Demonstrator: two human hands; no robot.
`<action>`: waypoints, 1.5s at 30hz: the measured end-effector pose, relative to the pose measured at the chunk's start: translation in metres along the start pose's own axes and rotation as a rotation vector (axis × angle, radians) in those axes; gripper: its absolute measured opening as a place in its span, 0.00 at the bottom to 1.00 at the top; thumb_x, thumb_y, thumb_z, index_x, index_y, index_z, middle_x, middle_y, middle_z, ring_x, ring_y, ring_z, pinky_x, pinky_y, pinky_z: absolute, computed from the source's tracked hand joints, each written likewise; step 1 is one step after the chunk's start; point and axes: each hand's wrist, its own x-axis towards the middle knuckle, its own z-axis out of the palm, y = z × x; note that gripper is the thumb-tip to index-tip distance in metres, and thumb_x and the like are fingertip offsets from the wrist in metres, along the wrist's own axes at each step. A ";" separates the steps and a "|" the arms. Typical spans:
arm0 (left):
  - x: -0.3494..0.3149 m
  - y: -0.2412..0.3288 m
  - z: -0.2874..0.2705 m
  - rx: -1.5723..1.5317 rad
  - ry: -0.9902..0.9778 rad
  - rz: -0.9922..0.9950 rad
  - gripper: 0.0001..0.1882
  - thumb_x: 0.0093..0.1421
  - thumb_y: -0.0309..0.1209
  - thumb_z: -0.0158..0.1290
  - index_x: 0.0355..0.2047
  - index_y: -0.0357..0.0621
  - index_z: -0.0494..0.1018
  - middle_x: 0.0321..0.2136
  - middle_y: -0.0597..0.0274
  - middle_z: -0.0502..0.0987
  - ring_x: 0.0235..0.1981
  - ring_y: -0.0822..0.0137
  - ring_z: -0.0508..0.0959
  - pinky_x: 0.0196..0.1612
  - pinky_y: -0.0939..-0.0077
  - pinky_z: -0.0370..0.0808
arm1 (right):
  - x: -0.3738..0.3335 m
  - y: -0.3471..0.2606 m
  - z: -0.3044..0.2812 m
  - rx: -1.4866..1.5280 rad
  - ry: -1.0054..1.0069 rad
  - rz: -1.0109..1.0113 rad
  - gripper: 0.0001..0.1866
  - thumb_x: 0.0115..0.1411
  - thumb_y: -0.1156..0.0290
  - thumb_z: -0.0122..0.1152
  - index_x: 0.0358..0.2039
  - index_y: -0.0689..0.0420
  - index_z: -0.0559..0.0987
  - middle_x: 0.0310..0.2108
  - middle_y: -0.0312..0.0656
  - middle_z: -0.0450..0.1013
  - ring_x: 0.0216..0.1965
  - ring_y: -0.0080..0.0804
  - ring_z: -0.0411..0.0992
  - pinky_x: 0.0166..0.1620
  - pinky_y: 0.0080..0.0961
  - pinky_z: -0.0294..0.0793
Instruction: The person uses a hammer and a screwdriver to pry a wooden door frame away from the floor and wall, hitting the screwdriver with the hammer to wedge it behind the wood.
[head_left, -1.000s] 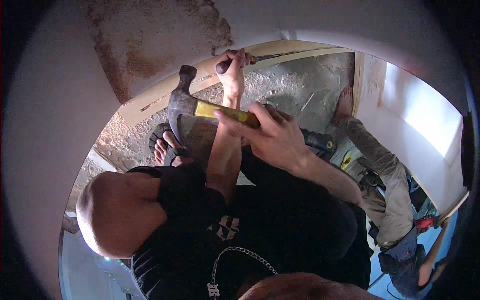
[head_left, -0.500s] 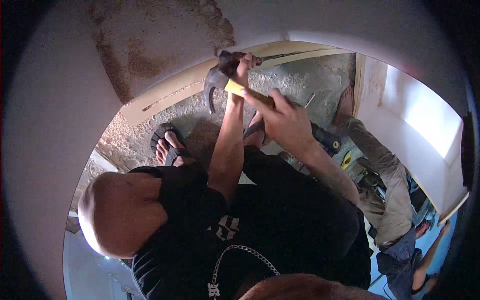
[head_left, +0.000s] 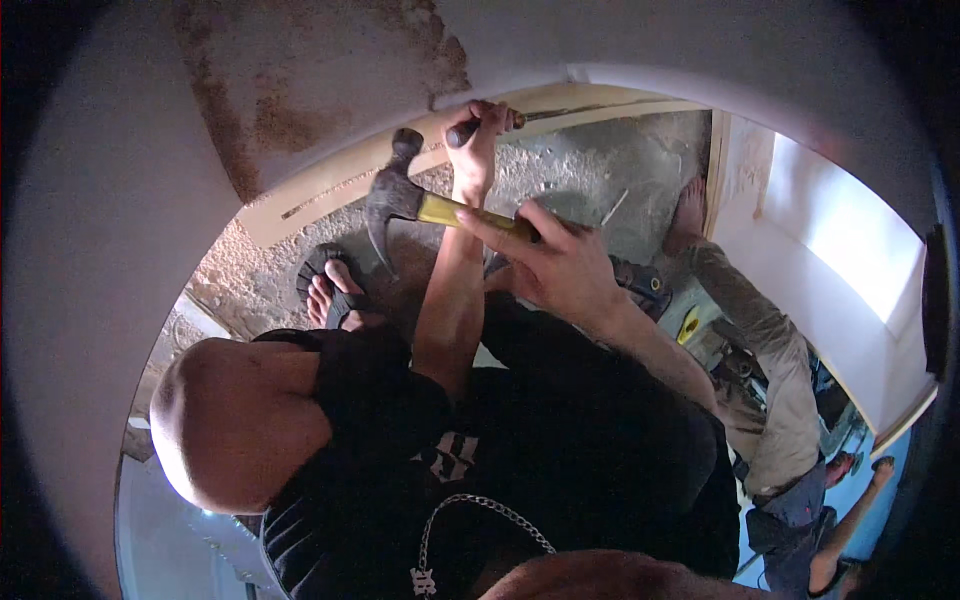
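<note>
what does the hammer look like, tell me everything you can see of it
The hammer is a claw hammer with a dark, scuffed head that looks like metal: a blunt striking end toward the picture's top, a curved claw toward the bottom. Its handle is yellow near the head, darker toward the grip. The right hand grips it, hiding the far end, with one digit along the handle. It slants across the view in front of the left forearm, head to the picture's left.

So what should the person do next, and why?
Probably swing the hammer onto the handle end of the chisel-like tool: the right hand grips the hammer with its head apart from that end, while the left hand holds the tool, its blade along the wooden board.
</note>
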 end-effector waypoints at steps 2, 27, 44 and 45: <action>-0.010 -0.001 0.005 0.053 0.027 -0.057 0.10 0.59 0.22 0.55 0.22 0.42 0.67 0.24 0.62 0.73 0.27 0.68 0.72 0.37 0.69 0.72 | -0.006 0.012 0.009 0.049 -0.044 0.112 0.25 0.65 0.64 0.55 0.63 0.38 0.67 0.35 0.38 0.67 0.23 0.24 0.71 0.25 0.24 0.78; 0.007 -0.029 0.263 1.019 -1.033 0.209 0.12 0.57 0.34 0.63 0.27 0.41 0.74 0.16 0.70 0.71 0.18 0.82 0.66 0.21 0.83 0.64 | -0.174 0.192 0.079 1.595 1.194 0.825 0.12 0.71 0.58 0.44 0.44 0.53 0.64 0.20 0.33 0.62 0.12 0.20 0.61 0.14 0.20 0.62; 0.098 -0.164 0.255 1.026 -0.763 0.116 0.11 0.68 0.38 0.50 0.34 0.43 0.71 0.16 0.73 0.66 0.13 0.82 0.62 0.15 0.83 0.63 | -0.180 0.306 0.092 1.755 1.146 0.902 0.11 0.71 0.61 0.45 0.46 0.54 0.65 0.19 0.34 0.61 0.11 0.21 0.60 0.14 0.22 0.62; 0.097 -0.167 0.259 1.010 -0.771 0.093 0.11 0.68 0.37 0.51 0.34 0.43 0.71 0.16 0.73 0.66 0.14 0.82 0.62 0.15 0.83 0.63 | -0.179 0.308 0.091 1.764 1.155 0.927 0.11 0.71 0.61 0.45 0.45 0.54 0.65 0.19 0.34 0.61 0.11 0.21 0.60 0.13 0.21 0.62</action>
